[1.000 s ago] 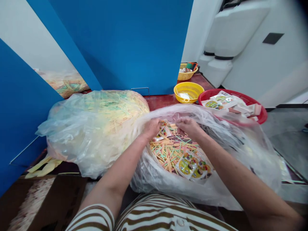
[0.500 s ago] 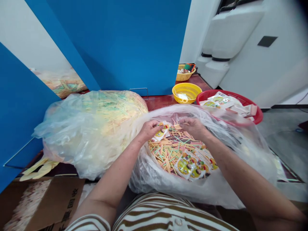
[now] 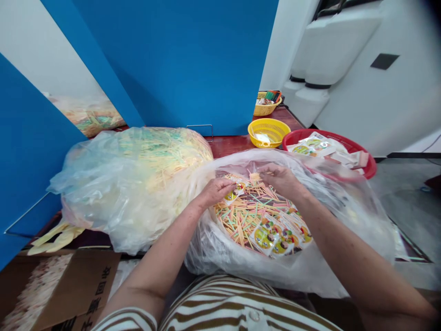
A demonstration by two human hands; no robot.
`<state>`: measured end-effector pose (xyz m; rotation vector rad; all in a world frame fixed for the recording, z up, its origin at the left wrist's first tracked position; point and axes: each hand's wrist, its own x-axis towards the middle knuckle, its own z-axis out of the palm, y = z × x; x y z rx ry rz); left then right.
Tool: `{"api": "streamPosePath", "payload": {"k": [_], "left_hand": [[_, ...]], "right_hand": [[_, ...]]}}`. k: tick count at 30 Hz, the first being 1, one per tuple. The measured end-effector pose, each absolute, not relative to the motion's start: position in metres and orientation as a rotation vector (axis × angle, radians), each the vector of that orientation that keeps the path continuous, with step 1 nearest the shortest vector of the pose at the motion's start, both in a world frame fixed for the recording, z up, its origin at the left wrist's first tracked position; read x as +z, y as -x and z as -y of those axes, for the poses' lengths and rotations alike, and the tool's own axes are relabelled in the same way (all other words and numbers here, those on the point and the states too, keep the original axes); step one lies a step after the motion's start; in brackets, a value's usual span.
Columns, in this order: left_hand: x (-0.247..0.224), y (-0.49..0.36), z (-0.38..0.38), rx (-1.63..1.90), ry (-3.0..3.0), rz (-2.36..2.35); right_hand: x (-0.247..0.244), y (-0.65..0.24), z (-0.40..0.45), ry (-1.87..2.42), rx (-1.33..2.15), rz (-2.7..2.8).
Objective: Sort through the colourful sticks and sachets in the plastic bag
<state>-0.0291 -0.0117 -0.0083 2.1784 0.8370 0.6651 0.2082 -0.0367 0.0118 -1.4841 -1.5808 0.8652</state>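
Note:
A large clear plastic bag (image 3: 213, 248) lies open in front of me, with many thin pastel sticks (image 3: 234, 220) inside. My left hand (image 3: 217, 189) pinches a small printed packet (image 3: 235, 193) over the bag's left side. To its right, my right hand (image 3: 278, 177) has its fingers closed on a small bunch of sticks (image 3: 255, 177) near the far edge of the opening. Several printed packets (image 3: 275, 235) with yellow and red pictures lie on the sticks at the near right.
A second full bag of sticks (image 3: 138, 184) sits at the left. Behind the open bag are a yellow basket (image 3: 285, 133) and a red basket (image 3: 371, 165) with packets. Blue panels (image 3: 179, 59) stand at the back, and a cardboard box (image 3: 82, 285) is at the lower left.
My left hand and its packet have moved slightly right and down. My right hand has shifted a little to the right. The view has shifted slightly.

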Motion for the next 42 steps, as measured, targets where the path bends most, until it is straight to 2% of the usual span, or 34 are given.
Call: {"api": "streamPosePath", "payload": {"k": [6,12,18,23,26,28,32,35,38,42], "left_hand": [[-0.006,0.03,0.011,0.653,-2.162,-0.8],[-0.007,0.029,0.01,0.638,-2.192,-0.769],[-0.003,0.026,0.017,0.736,-2.125,-0.766],[-0.003,0.023,0.026,0.846,-2.128,-0.693],[-0.008,0.024,0.029,1.033,-2.0,-0.739],[-0.012,0.028,0.029,1.126,-1.943,-0.79],[-0.015,0.037,0.029,1.21,-2.033,-0.872],[-0.014,0.043,0.03,1.249,-2.157,-0.862],[-0.015,0.046,0.033,1.309,-2.23,-0.871],[-0.017,0.042,0.036,1.344,-2.256,-0.858]], "right_hand": [[0.012,-0.211,0.034,1.366,0.468,1.892],[0.018,-0.208,0.037,1.216,0.524,1.829],[0.026,-0.184,0.049,0.889,0.313,2.126],[0.048,-0.171,0.062,0.875,0.254,2.356],[0.063,-0.173,0.06,0.996,0.197,2.323],[0.06,-0.175,0.052,1.225,0.174,2.286],[0.014,-0.167,0.038,1.743,0.351,2.501],[-0.022,-0.159,0.032,1.763,0.351,2.55],[-0.026,-0.168,0.03,1.727,0.32,2.425],[0.009,-0.188,0.045,1.387,0.431,1.744]]}}
